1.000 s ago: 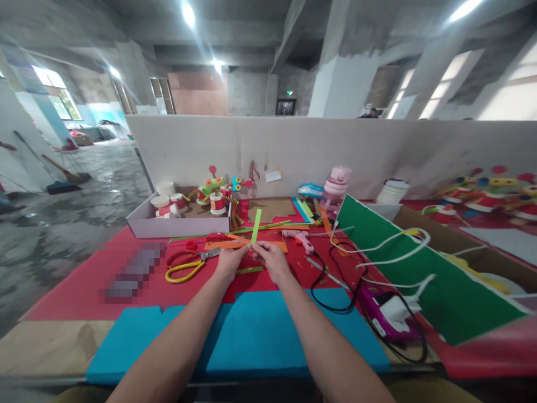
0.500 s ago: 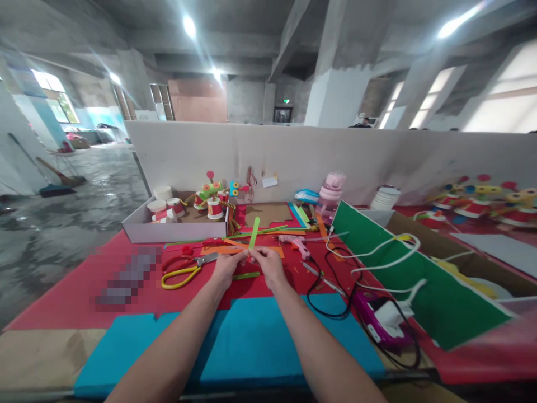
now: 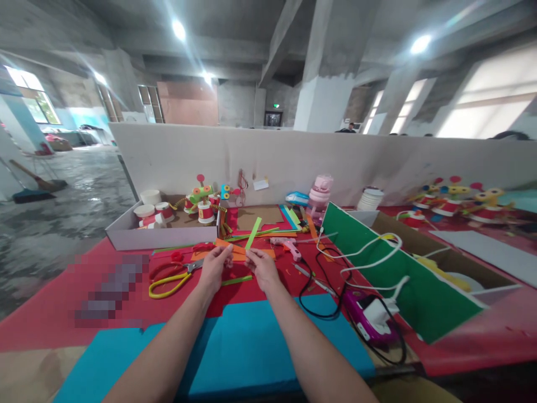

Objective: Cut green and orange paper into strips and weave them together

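Observation:
My right hand (image 3: 262, 268) pinches the lower end of a light green paper strip (image 3: 254, 232), which points up and slightly right. Beside it, a small gap away, my left hand (image 3: 215, 268) has its fingers curled together; whether anything is in them is hidden. Orange paper strips (image 3: 266, 254) lie behind both hands on the red tabletop. Another green strip (image 3: 237, 280) rests between my wrists. Left of my left hand are scissors (image 3: 170, 284) with yellow and red handles. A pink glue gun (image 3: 287, 246) lies beyond my right hand.
A white tray (image 3: 163, 238) holds paper cups and a cup figure (image 3: 203, 204). On the right stand a green-sided box (image 3: 390, 274) and a purple power block (image 3: 369, 322) with cables. A blue board (image 3: 255, 341) lies under my forearms. A pink bottle (image 3: 321, 193) stands behind.
My left hand has come away from the green strip and moved left. The strip stays in my right hand and leans more to the right. The view has shifted slightly rightward.

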The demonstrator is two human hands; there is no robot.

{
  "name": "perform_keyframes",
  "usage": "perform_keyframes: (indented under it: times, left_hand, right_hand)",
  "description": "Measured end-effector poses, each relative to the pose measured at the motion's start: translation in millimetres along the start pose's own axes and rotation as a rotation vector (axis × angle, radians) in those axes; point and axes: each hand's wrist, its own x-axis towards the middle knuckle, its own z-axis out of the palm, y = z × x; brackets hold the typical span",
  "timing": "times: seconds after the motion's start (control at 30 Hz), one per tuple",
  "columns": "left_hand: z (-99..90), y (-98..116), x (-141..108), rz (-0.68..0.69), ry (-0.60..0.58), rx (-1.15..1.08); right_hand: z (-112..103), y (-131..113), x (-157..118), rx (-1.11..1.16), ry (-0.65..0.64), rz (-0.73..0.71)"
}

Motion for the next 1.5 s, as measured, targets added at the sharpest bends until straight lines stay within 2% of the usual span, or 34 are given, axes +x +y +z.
perform_keyframes:
  times: [0.1, 0.17, 0.3, 0.4, 0.47, 0.5, 0.6, 0.67, 0.73, 0.9, 1.03, 1.13, 1.27, 1.4, 1.5]
  left_hand:
    - [2.9, -3.3, -1.9, -0.012, -0.091, 0.04]
    - [4.0, -5.4, -2.4, 0.016, -0.098, 0.081]
    - [-0.3, -3.9, 3.2, 0.122, 0.026, 0.093]
    - [-6.1, 1.4, 8.6, 0.158, 0.132, -0.009]
    - [-7.1, 4.0, 8.8, 0.136, 0.157, -0.065]
    - [-6.2, 4.4, 7.6, 0.111, 0.133, -0.067]
    - [0.3, 1.9, 0.4, 0.035, -0.043, 0.043]
    - [4.8, -1.4, -4.2, 0.042, -0.15, 0.146]
    - [6.9, -4.6, -5.9, 0.085, -0.199, 0.217]
    - [1.8, -9.3, 0.4, 0.17, -0.124, 0.305]
    - [0.2, -8.4, 2.6, 0.206, -0.088, 0.351]
    - [3.1, -5.4, -0.8, 0.203, -0.118, 0.364]
    - [6.4, -3.2, -4.6, 0.151, -0.209, 0.259]
    - [4.7, -5.0, -2.6, 0.192, -0.167, 0.272]
    - [3.0, -7.5, -0.4, 0.183, -0.156, 0.295]
  right_hand:
    - [2.7, -0.3, -2.7, -0.025, -0.066, 0.006]
    - [4.4, 0.2, -5.2, -0.093, -0.102, 0.012]
    - [5.2, 1.6, -6.7, -0.199, -0.07, -0.044]
    - [4.1, 1.4, -5.1, -0.137, -0.03, -0.015]
    - [3.8, 0.2, -4.5, -0.051, -0.008, 0.0]
    - [3.9, -0.6, -4.6, -0.014, -0.002, 0.002]
    - [5.1, -2.7, -6.0, 0.028, -0.01, 0.009]
    - [6.2, -2.9, -6.9, 0.013, -0.036, 0.022]
    - [7.1, -1.9, -7.2, -0.001, -0.049, 0.023]
    - [6.3, 3.4, -5.1, -0.076, -0.008, -0.057]
    - [4.4, 4.2, -3.7, -0.113, -0.029, -0.055]
    - [4.4, 2.7, -3.3, -0.124, -0.016, -0.044]
    - [5.9, 1.0, -3.3, -0.033, -0.002, -0.016]
    - [5.1, 0.2, -3.7, -0.033, -0.051, 0.017]
    - [3.3, 0.4, -3.4, -0.144, -0.04, -0.053]
